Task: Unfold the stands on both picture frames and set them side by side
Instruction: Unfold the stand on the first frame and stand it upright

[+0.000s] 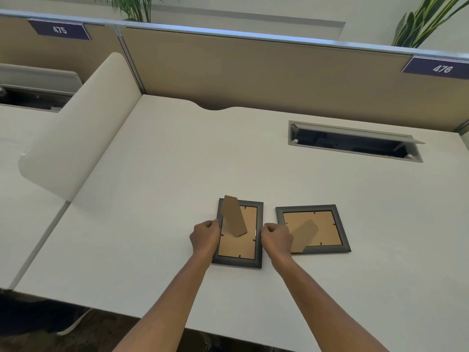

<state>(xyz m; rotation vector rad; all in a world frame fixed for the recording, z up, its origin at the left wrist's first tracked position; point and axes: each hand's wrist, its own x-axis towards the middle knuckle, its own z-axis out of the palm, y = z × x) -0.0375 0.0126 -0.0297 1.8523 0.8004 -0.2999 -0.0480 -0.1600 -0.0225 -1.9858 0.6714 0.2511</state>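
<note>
Two grey picture frames lie face down on the white desk, brown backs up. The left frame is in portrait position; its brown stand sticks up from the back. My left hand grips its left edge and my right hand grips its right edge. The right frame lies in landscape position just right of my right hand, untouched. Its stand points toward the frame's lower left corner and looks slightly lifted.
A tan partition with number plates closes the desk's far side. An open cable tray is sunk into the desk at the back right. A curved white divider stands on the left. The desk's front edge runs just below my forearms.
</note>
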